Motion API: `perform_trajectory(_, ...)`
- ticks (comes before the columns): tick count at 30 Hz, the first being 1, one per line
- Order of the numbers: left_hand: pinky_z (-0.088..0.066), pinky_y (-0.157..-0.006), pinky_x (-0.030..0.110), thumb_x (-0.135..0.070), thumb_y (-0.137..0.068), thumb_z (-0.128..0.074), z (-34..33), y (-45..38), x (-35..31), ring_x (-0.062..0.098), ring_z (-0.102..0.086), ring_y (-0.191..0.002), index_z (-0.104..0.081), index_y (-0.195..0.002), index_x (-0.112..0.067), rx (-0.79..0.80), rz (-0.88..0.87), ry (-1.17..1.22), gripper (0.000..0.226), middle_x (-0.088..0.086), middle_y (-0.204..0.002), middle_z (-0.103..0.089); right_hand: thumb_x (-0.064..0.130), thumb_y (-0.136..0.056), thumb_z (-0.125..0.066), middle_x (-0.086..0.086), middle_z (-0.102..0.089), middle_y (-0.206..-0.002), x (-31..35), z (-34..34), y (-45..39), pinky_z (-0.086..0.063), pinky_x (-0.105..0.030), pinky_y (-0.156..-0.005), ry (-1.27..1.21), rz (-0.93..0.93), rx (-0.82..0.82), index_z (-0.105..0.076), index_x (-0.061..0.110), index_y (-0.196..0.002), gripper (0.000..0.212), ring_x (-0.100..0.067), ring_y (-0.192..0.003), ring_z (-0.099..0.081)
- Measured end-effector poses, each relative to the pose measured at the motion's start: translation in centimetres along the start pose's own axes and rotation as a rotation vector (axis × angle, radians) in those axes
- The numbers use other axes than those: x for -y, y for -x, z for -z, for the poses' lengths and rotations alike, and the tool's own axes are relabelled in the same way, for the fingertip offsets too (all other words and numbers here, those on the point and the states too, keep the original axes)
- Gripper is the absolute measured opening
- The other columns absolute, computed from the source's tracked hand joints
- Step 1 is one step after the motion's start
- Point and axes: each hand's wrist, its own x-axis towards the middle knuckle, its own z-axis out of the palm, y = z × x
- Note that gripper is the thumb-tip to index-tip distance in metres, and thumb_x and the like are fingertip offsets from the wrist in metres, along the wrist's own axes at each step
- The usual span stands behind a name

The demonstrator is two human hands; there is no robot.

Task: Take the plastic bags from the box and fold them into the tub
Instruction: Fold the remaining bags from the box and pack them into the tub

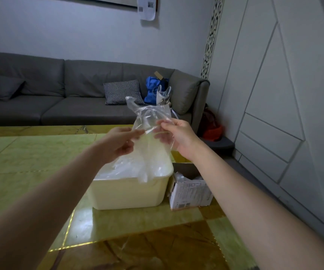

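Clear, thin plastic makes up the bag [149, 121], which hangs in the air above the far right corner of the tub [130, 193], crumpled at the top and trailing a loose tail down over the tub's rim at about 6 o'clock from the grip. The left hand [118, 144] pinches its left edge and the right hand [176, 136] pinches its right edge, both closed on the film with fingers partly showing through it. The bag looks limp, glossy and creased, not yet folded flat. The likely trouble from here is the slippery film sliding out of one pinch, or springing open again once laid down, since nothing stiff holds a crease. The cream tub already holds a heap of similar bags [130, 166], so a loosely folded one could ride up and spill over the rim. At 3 o'clock from the tub sits the cardboard box [190, 191], touching or just beside it, on the yellow-green table [30, 162].
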Motion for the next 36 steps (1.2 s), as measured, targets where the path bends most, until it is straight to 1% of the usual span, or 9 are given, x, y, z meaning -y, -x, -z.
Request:
perform_trajectory(4, -0.043, -0.047, 0.019, -0.018, -0.087, -0.062, 3.3, -0.6, 0.2, 0.009, -0.043, -0.052, -0.063, -0.093, -0.004, -0.333, -0.040, -0.258, 0.015, 0.002, -0.069, -0.049, 0.007, -0.097, -0.048, -0.008, -0.065, -0.075, -2.2, -0.2, -1.2, -0.047, -0.018, -0.044, 0.208, -0.021, -0.231, -0.057, 0.002, -0.109, 0.016, -0.009, -0.047, -0.059)
perform_trajectory(8, -0.054, -0.061, 0.038, -0.020, -0.089, -0.058, 6.8, -1.4, 0.6, 0.020, -0.058, -0.063, -0.056, -0.114, -0.005, -0.717, -0.198, -0.684, 0.030, 0.012, -0.101, -0.060, 0.012, -0.100, -0.042, -0.012, -0.067, -0.084, -5.3, -1.8, -1.6, -0.057, -0.028, -0.062, 0.433, -0.033, -0.320, -0.052, -0.001, -0.120, 0.026, -0.018, -0.063, -0.065)
perform_trajectory(12, -0.051, -0.050, 0.025, -0.034, -0.080, -0.069, 4.4, -1.2, 0.7, 0.016, -0.058, -0.072, -0.042, -0.134, -0.025, -0.174, -0.343, -1.064, 0.061, 0.003, -0.119, -0.046, 0.012, -0.100, -0.039, -0.013, -0.063, -0.111, -6.7, -3.3, -1.6, -0.045, -0.015, -0.053, 0.630, -0.017, -0.338, -0.049, 0.002, -0.124, 0.027, -0.015, -0.072, -0.062)
perform_trajectory(14, -0.055, -0.067, 0.028, -0.039, -0.075, -0.072, 2.6, -1.3, 1.8, 0.018, -0.058, -0.087, -0.025, -0.144, -0.034, 0.129, -0.148, -1.342, 0.083, 0.002, -0.130, -0.038, 0.009, -0.098, -0.041, -0.013, -0.058, -0.120, -7.0, -3.4, -1.5, -0.043, -0.018, -0.054, 0.729, -0.041, -0.276, -0.042, 0.004, -0.130, 0.032, -0.020, -0.088, -0.062)
perform_trajectory(17, -0.045, -0.094, 0.032, -0.036, -0.078, -0.071, 2.2, -2.1, 3.8, 0.024, -0.051, -0.114, -0.013, -0.147, -0.035, 0.224, -0.002, -1.698, 0.090, 0.005, -0.140, -0.033, 0.009, -0.094, -0.050, -0.014, -0.042, -0.137, -6.1, -2.8, -1.3, -0.045, -0.027, -0.075, 1.080, 0.008, -0.170, -0.025, 0.007, -0.142, 0.054, -0.028, -0.117, -0.049)
perform_trajectory(21, -0.046, -0.094, 0.031, -0.025, -0.081, -0.069, 2.2, -3.0, 5.0, 0.025, -0.050, -0.116, -0.012, -0.148, -0.032, 0.247, -0.008, -1.731, 0.088, 0.007, -0.142, -0.031, 0.015, -0.091, -0.057, -0.008, -0.039, -0.138, -4.2, -2.5, -1.5, -0.036, -0.030, -0.097, 1.490, 0.337, 0.060, -0.042, 0.011, -0.135, 0.046, -0.025, -0.125, -0.039)
perform_trajectory(25, -0.042, -0.094, 0.033, -0.020, -0.087, -0.061, 2.7, -3.4, 5.9, 0.028, -0.046, -0.123, -0.009, -0.149, -0.028, 0.237, 0.059, -1.713, 0.081, 0.008, -0.145, -0.028, 0.019, -0.091, -0.060, -0.009, -0.049, -0.133, -5.7, -4.0, -1.7, -0.041, -0.029, -0.087, 1.552, -0.142, 0.506, -0.045, 0.008, -0.135, 0.047, -0.027, -0.117, -0.050)
perform_trajectory(30, -0.041, -0.095, 0.031, -0.030, -0.082, -0.067, 4.2, -3.0, 5.3, 0.022, -0.051, -0.118, -0.029, -0.143, -0.021, 0.138, 0.006, -1.516, 0.072, 0.005, -0.139, -0.042, 0.021, -0.089, -0.063, -0.006, -0.050, -0.132, -7.4, -3.3, -2.4, -0.040, -0.028, -0.086, 1.382, -0.074, 0.417, -0.047, 0.010, -0.131, 0.047, -0.025, -0.117, -0.050)
perform_trajectory(36, -0.046, -0.078, 0.025, -0.017, -0.086, -0.063, 0.7, -2.3, 3.1, 0.014, -0.053, -0.086, -0.065, -0.108, -0.011, -0.178, -0.626, -1.201, 0.023, 0.007, -0.106, -0.060, 0.016, -0.092, -0.058, -0.001, -0.067, -0.082, -2.9, 1.5, -1.2, -0.052, -0.027, -0.072, 1.070, 0.164, 0.038, -0.067, 0.009, -0.093, 0.011, -0.011, -0.072, -0.061)
